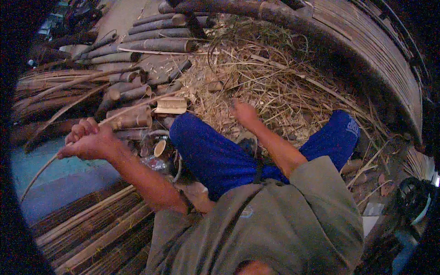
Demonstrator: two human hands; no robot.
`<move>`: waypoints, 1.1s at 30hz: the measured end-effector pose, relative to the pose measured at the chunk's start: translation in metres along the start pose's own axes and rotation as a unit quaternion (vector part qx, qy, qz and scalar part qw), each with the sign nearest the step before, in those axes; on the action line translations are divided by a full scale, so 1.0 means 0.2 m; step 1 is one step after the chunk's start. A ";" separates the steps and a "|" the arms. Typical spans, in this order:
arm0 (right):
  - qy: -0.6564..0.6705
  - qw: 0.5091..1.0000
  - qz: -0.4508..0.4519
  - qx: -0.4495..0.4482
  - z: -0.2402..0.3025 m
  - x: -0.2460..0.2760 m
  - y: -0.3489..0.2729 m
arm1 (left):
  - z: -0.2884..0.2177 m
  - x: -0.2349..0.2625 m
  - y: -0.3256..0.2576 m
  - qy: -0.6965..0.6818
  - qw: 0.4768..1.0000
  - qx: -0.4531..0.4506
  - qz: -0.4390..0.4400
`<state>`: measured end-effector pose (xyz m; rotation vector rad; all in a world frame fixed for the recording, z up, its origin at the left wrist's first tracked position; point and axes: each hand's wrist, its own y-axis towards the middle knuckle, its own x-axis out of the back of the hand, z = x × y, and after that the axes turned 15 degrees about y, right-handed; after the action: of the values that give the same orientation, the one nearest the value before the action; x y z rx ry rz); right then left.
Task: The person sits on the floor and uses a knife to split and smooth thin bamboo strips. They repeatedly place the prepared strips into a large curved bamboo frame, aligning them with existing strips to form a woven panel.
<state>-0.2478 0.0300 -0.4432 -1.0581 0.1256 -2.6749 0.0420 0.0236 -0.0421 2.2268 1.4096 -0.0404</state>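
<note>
My left hand (pixel 89 140), held out to the left, has its fingers closed around a long thin bamboo strip (pixel 137 105). One end of the strip bends down past my thumb toward the lower left; the other slants up and right over the cut bamboo. Between my knees, in front of the pile of shavings, is my right hand (pixel 244 114), closed. A small dark thing shows at its fingers, too dim to name. A pale block-like piece of split bamboo (pixel 171 105) lies just beyond my left knee.
Bamboo shavings and thin strips (pixel 270 82) heap up ahead. Thick bamboo poles (pixel 156 45) are stacked at the far left. Bundles of long strips (pixel 91 229) lie at the lower left. A large curved slatted panel (pixel 366 50) rises on the right.
</note>
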 end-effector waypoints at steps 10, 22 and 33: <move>0.026 0.996 0.048 -0.074 -0.16 0.07 -0.12 | -0.02 0.05 0.08 -0.024 0.999 0.002 0.035; 0.220 0.967 -0.008 0.129 0.93 0.50 -0.25 | -0.03 -0.09 -0.13 0.038 0.995 -0.054 0.079; 0.212 0.966 -0.038 0.145 1.07 0.43 -0.24 | -0.04 -0.18 -0.21 0.075 0.992 -0.102 0.021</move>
<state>-0.1716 0.0564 -0.2218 -0.4039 -0.2262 -2.8326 -0.0127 0.0104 -0.0407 2.1251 1.3756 0.2782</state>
